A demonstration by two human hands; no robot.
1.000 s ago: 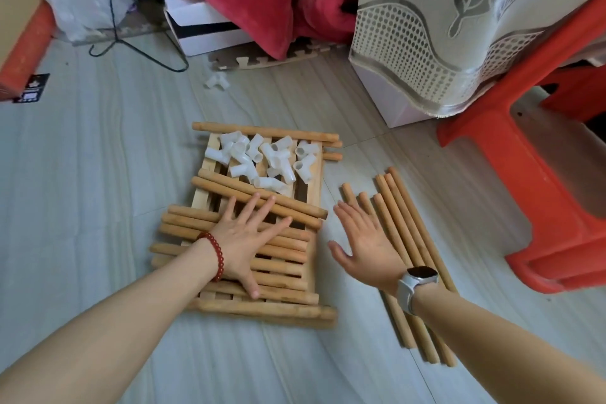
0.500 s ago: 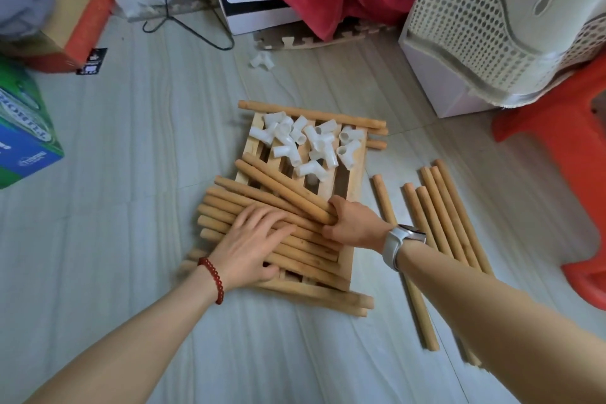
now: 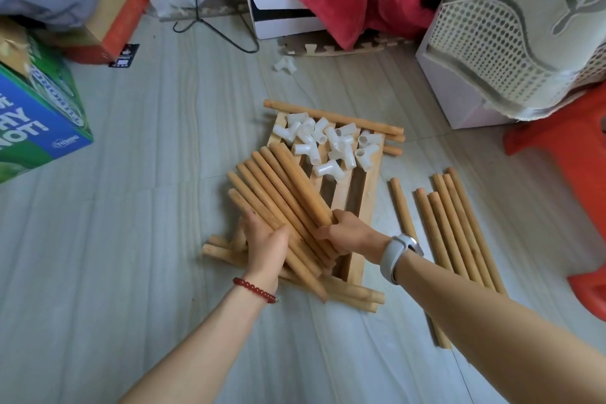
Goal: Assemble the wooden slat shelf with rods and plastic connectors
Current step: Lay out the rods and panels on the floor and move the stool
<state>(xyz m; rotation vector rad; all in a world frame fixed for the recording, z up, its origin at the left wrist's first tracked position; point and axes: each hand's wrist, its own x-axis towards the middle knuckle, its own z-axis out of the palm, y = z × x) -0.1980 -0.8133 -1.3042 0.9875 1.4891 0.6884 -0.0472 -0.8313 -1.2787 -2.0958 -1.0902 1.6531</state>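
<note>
A bundle of several wooden rods lies slanted across the wooden slat panel on the floor. My left hand grips the bundle from its left side near the lower end. My right hand holds it from the right, fingers curled round the outer rods. A heap of white plastic connectors sits on the far half of the slat panel. More rods lie side by side on the floor to the right, partly under my right forearm.
One stray white connector lies on the floor beyond the panel. A green and blue carton stands at the left, a red plastic stool at the right, a white box and red blanket behind.
Both hands have gathered the spread rods into one bundle and turned it from crosswise to slanting lengthwise, its far end raised off the panel. The camera has swung left.
</note>
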